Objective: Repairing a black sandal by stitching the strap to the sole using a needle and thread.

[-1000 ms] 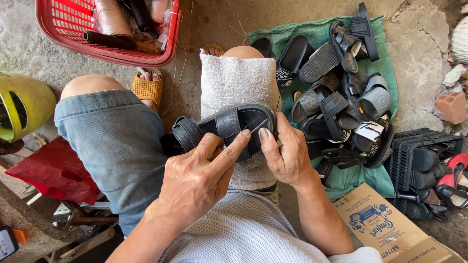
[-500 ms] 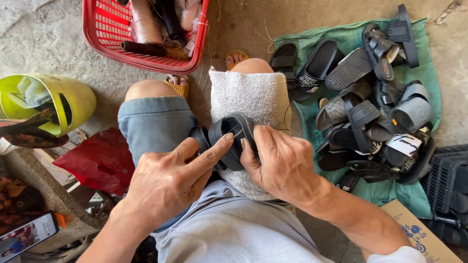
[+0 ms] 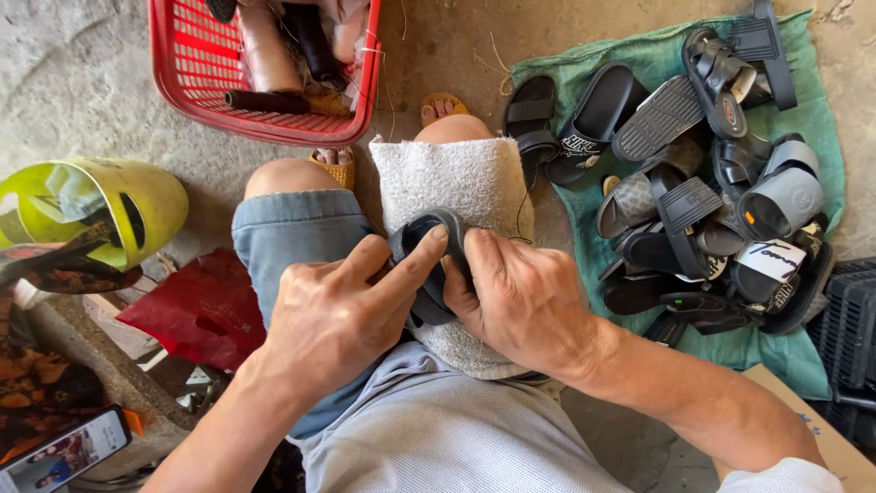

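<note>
Sandal [image 3: 429, 265] — a black one — rests on a white towel [image 3: 456, 183] draped over the person's right knee, held between both hands. The left hand [image 3: 333, 315] covers its left side, with the forefinger stretched out straight along the top so the fingertip lies on the rim of the sandal; the other fingers are curled under and partly out of sight, so how tightly they grip cannot be told. The right hand [image 3: 520, 297] is closed against the sandal's right edge, thumb pressed on the strap and fingers wrapped behind the sole. The left knee, in blue denim shorts [image 3: 292, 237], sits just beside the towel. Ahead of the knees stands a red basket [image 3: 187, 87] holding bottles and dark items, and two feet in tan sandals show between it and the legs. To the right, a green cloth [image 3: 639, 64] spread on the concrete carries a pile of sandals [image 3: 703, 210] — mostly black, some grey — lying across one another. A black crate [image 3: 849, 329] stands at the far right edge, near a piece of cardboard [image 3: 821, 438]. To the left lie a yellow-green helmet [image 3: 155, 196], a red bag [image 3: 196, 315] and, at the bottom corner, a phone [image 3: 64, 452] with its screen lit.
</note>
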